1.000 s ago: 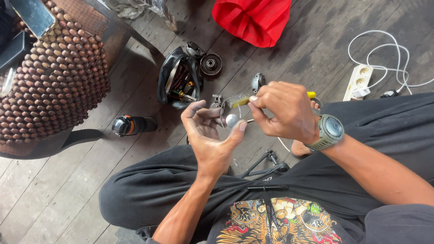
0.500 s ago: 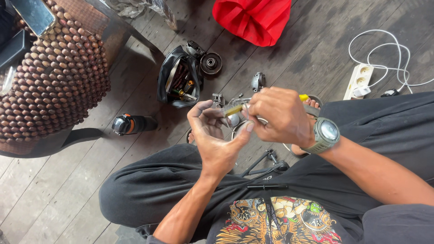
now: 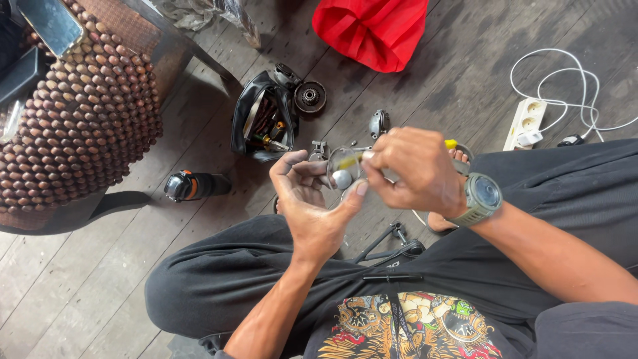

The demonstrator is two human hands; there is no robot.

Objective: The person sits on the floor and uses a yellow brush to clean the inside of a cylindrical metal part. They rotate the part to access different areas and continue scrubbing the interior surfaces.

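Observation:
My left hand (image 3: 311,203) is palm up over my lap, its fingers curled around a small round metal part (image 3: 341,177). My right hand (image 3: 413,171), with a grey-green watch (image 3: 482,194) on its wrist, grips a yellow-handled tool (image 3: 450,143). The tool's tip rests against the metal part. Both hands meet above my crossed legs in black trousers.
An open black tool pouch (image 3: 260,123) lies on the wooden floor, with a round gear part (image 3: 310,96) and small metal pieces (image 3: 379,123) beside it. A black and orange torch (image 3: 191,185) lies left. A beaded seat (image 3: 80,126), a red cloth (image 3: 372,30) and a white power strip (image 3: 527,122) surround me.
My hands have closed in on each other. The left fingers have curled tighter around the metal part, and the right hand has shifted left onto it with the tool.

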